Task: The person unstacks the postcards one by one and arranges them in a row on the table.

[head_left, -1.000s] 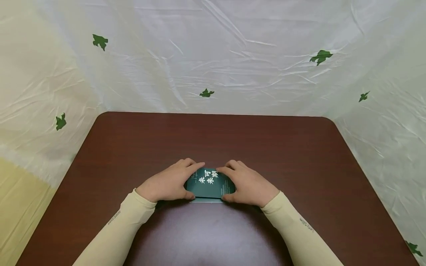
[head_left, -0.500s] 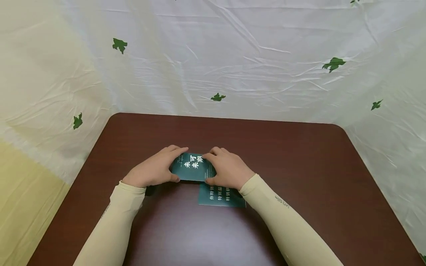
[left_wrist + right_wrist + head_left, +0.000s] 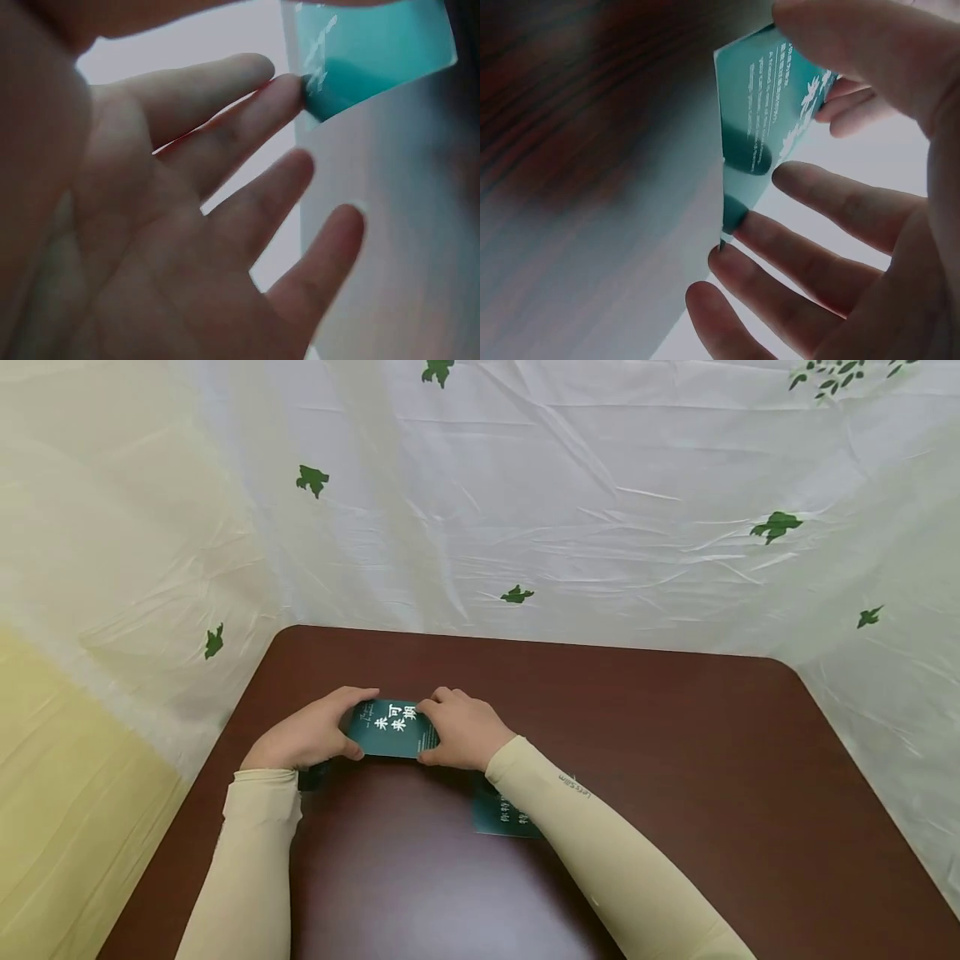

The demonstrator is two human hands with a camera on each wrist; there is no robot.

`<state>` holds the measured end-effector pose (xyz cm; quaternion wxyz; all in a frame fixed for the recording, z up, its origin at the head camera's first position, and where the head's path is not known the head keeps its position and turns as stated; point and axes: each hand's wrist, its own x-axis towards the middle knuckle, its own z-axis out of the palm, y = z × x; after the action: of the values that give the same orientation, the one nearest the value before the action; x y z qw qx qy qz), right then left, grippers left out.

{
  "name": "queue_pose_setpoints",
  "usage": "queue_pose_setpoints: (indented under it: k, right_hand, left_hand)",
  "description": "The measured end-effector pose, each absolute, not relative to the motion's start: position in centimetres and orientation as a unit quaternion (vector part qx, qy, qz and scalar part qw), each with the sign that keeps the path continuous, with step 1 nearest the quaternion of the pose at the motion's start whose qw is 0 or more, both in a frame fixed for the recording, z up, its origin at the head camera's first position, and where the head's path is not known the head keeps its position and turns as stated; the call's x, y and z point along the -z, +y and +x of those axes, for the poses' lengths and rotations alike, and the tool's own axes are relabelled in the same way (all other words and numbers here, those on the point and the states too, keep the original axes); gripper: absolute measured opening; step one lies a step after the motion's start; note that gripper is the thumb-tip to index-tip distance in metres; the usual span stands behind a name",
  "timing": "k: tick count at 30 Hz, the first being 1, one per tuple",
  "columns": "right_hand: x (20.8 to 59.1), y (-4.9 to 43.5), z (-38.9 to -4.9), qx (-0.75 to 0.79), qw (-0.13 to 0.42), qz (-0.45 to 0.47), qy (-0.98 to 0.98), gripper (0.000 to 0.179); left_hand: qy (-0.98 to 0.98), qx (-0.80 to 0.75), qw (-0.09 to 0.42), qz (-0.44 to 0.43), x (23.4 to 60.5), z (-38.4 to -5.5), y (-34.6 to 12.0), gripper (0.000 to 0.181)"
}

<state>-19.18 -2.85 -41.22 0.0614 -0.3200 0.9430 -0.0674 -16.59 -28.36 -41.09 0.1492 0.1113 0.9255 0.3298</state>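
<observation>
A dark green card (image 3: 393, 727) with large white Chinese characters is held above the table in the head view. My left hand (image 3: 311, 731) holds it at its left end, thumb at the near edge and fingers at the far edge. My right hand (image 3: 465, 729) grips the right end the same way. In the right wrist view the thumb sits on one corner of the card (image 3: 754, 112), with fingertips at the opposite edge. The left wrist view shows spread fingers, one touching the card (image 3: 382, 52). A second green card (image 3: 502, 812) lies partly under my right forearm.
A dark green item (image 3: 311, 775) shows beside my left wrist, mostly hidden. The brown wooden table (image 3: 637, 735) has rounded far corners. Pale sheeting (image 3: 600, 485) with green leaf shapes surrounds it.
Both hands have carried the green card to the left and slightly away. The second card underneath has come into sight. The head view has turned left.
</observation>
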Motion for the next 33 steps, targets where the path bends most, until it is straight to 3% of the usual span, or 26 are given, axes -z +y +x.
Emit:
queue_pose_setpoints:
  k: [13,33]
  right_hand:
    - [42.9,-6.6,-21.1,0.045,0.062,-0.309,0.948,0.07]
    - [43.6,-9.9,-21.6,0.047,0.082,-0.316,0.944,0.068]
  left_hand:
    - [0.942,-0.284,0.145,0.102,43.6,-19.0,-30.3,0.089]
    - [0.933,-0.313,0.161,0.076,44.3,-19.3,-33.8,0.093]
